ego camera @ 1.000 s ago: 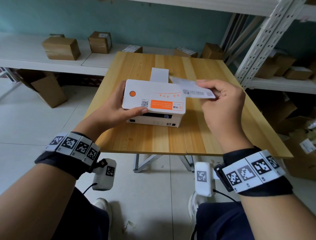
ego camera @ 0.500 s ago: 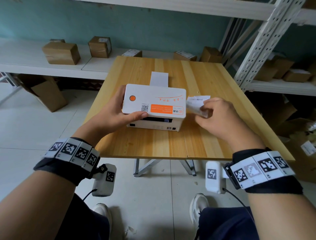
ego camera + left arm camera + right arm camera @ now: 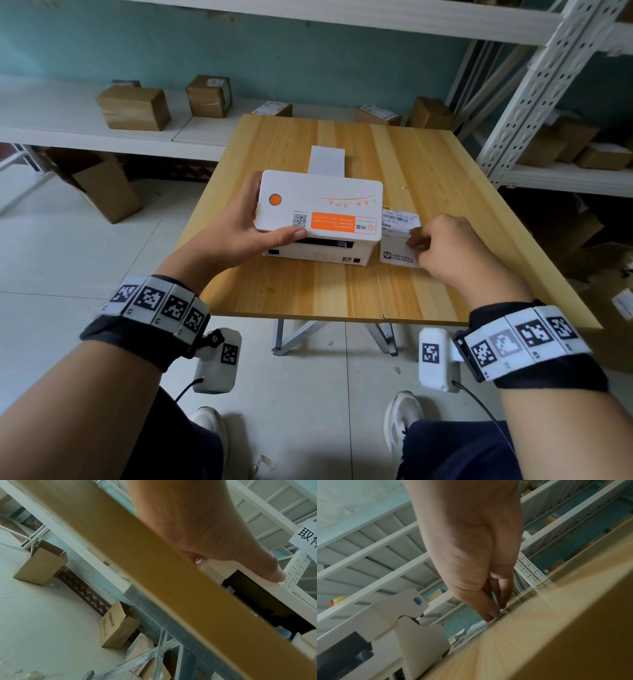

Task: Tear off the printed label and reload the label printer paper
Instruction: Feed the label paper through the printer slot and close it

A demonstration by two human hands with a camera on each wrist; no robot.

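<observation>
The printed label (image 3: 399, 236) is already off the label printer (image 3: 320, 212) and lies flat on the wooden counter (image 3: 342, 294), touching or nearly touching the printer's right side. The right hand (image 3: 448, 250) rests on it, its grip closed lightly on the label's near right edge: in the right wrist view the fingertips (image 3: 489, 616) press the sheet down onto the wood, though whether the thumb is pinching it or merely pressing cannot be told. To the left of that grip, the left hand (image 3: 239, 229) clamps the printer's lid, thumb along the front edge above the dark exit slot and fingers wrapped over the far left side. A strip of blank label paper (image 3: 327, 161) sticks out behind the printer, beyond both grips. By my reading, the tear-off half is done and only letting go of the label remains; the reload appears not yet begun, since the lid looks at most barely raised and no fresh paper is in either hand.
</observation>
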